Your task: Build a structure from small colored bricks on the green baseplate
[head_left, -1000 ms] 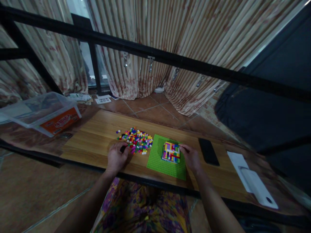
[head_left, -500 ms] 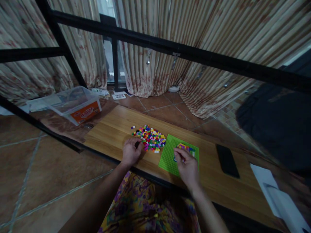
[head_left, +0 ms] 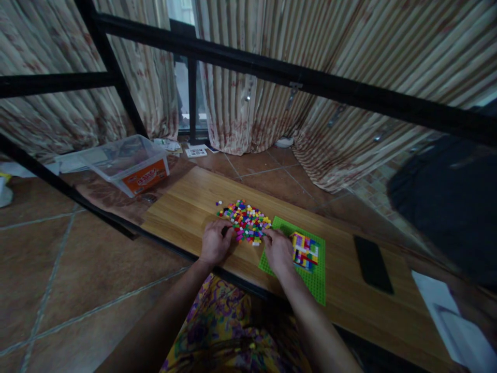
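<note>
A heap of small multicoloured toy bricks (head_left: 248, 224) lies loose on the wooden board. At its left edge rests my left hand (head_left: 215, 243), fingers curled, with a dark patch between thumb and forefinger that I cannot make out. My right hand (head_left: 278, 252) reaches to the heap's right edge with its fingertips pinched together; anything between them is too small to tell. Under my right hand lies a green studded baseplate (head_left: 318, 288). On the plate, right of that hand, stands a low block of joined coloured bricks (head_left: 305, 252), partly hidden by the hand.
A black phone-like slab (head_left: 373, 264) lies on the wooden board (head_left: 186, 202) right of the baseplate. White papers (head_left: 446, 316) are at the far right. A clear plastic box (head_left: 134, 168) with an orange label stands at the left. A black metal bar (head_left: 272, 70) crosses ahead, before curtains.
My right hand has moved left from over the brick block to the heap's edge, uncovering the block. My left hand stays beside the heap. The view has shifted slightly.
</note>
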### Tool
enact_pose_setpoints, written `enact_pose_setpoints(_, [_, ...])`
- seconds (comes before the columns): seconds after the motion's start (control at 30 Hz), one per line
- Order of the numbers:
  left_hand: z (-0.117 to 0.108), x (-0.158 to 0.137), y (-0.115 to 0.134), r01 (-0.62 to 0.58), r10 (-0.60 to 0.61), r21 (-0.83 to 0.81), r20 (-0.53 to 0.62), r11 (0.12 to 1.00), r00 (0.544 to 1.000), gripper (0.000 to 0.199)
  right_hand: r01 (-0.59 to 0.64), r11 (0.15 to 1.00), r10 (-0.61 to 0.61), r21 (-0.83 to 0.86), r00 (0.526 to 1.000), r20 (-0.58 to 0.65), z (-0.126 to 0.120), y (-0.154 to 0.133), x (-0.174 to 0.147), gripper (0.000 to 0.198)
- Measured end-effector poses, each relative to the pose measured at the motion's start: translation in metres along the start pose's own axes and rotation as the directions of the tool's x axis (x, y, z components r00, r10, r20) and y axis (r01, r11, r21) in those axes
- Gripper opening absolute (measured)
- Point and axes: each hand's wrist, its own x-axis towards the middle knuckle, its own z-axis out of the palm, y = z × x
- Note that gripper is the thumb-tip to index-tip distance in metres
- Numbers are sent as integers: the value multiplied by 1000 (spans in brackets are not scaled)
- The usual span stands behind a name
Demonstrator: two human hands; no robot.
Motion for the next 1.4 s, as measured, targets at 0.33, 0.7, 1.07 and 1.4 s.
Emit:
enact_pose_setpoints(0.33, [-2, 0, 4, 8, -8, -16, -7, 1000, 1000, 9, 89, 996, -89, 10, 994, 64, 4, 1, 12, 20])
enact_pose_setpoints(0.7, [1, -1, 0, -11, 11, 0, -8, 1000, 1000, 10, 108, 994, -108, 12, 993, 52, 10, 2, 4, 22])
enact_pose_setpoints(1.07, [-1, 1, 1, -16, 16, 21, 0, 1000, 1000, 12, 79, 990, -71, 118, 995, -68, 2, -2, -5, 20])
enact_pose_setpoints(1.4, [-4, 3, 1, -19, 19, 20, 2, 1000, 1000, 15, 0, 931, 109, 365, 954, -278, -56, 56, -36, 27])
